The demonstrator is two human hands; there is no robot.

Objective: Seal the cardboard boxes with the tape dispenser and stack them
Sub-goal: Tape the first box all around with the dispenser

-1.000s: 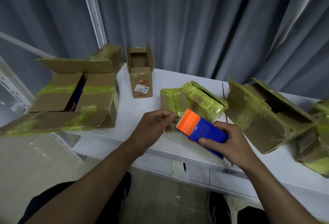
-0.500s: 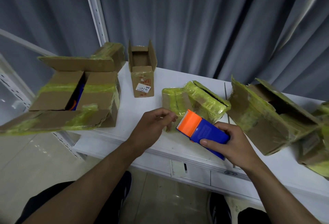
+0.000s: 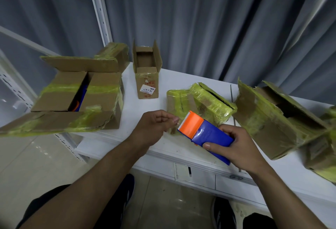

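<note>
My right hand [image 3: 238, 147] grips a blue tape dispenser [image 3: 209, 136] with an orange toothed head, held above the front edge of the white table [image 3: 171, 76]. My left hand [image 3: 156, 123] pinches the clear tape end right at the dispenser's teeth. Behind the dispenser lies a small box wrapped in yellow-green tape [image 3: 201, 101]. A small upright box [image 3: 147, 76] with open flaps and a white label stands at the back. A large open box [image 3: 80, 92] sits at the left, blue and orange items showing inside. Another taped box [image 3: 272, 117] with torn open flaps lies at the right.
A further taped box [image 3: 325, 152] lies at the far right edge. Grey curtains hang behind the table. A white perforated shelf upright [image 3: 99, 8] rises at the back left. White drawers sit under the tabletop, and my shoes show on the pale floor below.
Both hands and the dispenser stay almost in place. My left fingertips have closed in on the tape end at the dispenser's teeth.
</note>
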